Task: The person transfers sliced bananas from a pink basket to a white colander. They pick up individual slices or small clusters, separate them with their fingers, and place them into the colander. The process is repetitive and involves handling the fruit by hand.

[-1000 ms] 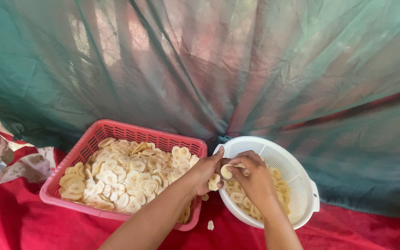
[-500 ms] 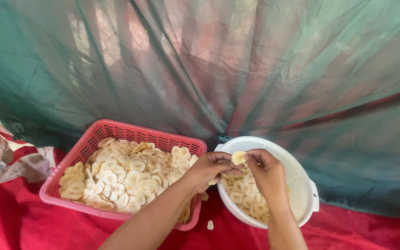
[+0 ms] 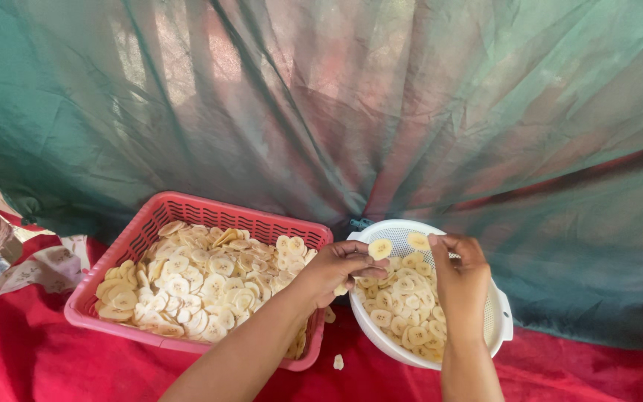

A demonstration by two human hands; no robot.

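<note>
Step in hand: sorting pale round banana slices between containers. Left hand (image 3: 336,268) pinches one slice (image 3: 379,249) over near rim of white perforated plastic colander (image 3: 501,321), right of red plastic basket (image 3: 187,211). Right hand (image 3: 461,277) pinches second slice (image 3: 418,240) above colander. Judged next: careful separation, steady pinch.

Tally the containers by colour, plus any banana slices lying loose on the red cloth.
Pink basket: 1
White colander: 1
Loose slices on the red cloth, at and: 2
Total: 4
</note>
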